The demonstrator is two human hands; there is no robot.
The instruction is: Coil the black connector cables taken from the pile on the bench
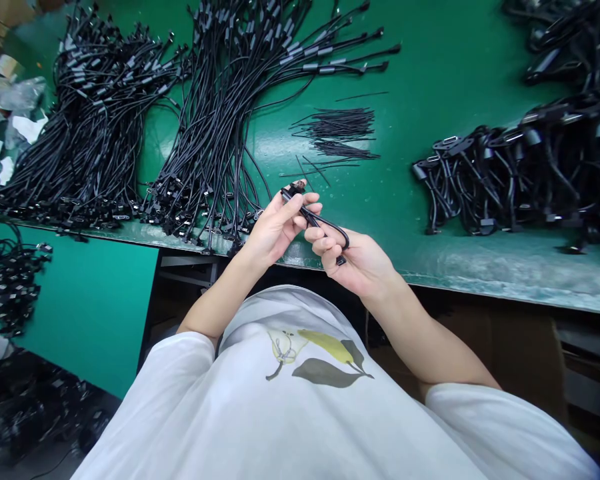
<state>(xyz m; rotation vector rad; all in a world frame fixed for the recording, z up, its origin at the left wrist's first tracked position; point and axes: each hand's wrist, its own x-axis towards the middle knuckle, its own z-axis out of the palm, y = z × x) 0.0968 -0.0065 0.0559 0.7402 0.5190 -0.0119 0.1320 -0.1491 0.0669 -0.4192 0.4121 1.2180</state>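
Note:
A black cable (pixel 325 223), folded into a short loop, is held between my two hands above the table's front edge. My left hand (pixel 275 227) pinches its upper end, where a connector sticks up past the thumb. Around the lower part of the loop close the fingers of my right hand (pixel 347 257), and a black plug end pokes out beneath them. Just beyond my hands lies a bunch of thin black ties (pixel 343 123), with several loose ones scattered nearby. Whether a tie is on the held cable I cannot make out.
Two large heaps of straight black cables (pixel 215 113) spread over the green table (pixel 460 73) at the left. Bundled cables (pixel 500 173) lie in a row at the right. More cables (pixel 15 280) rest on a lower green surface at the left.

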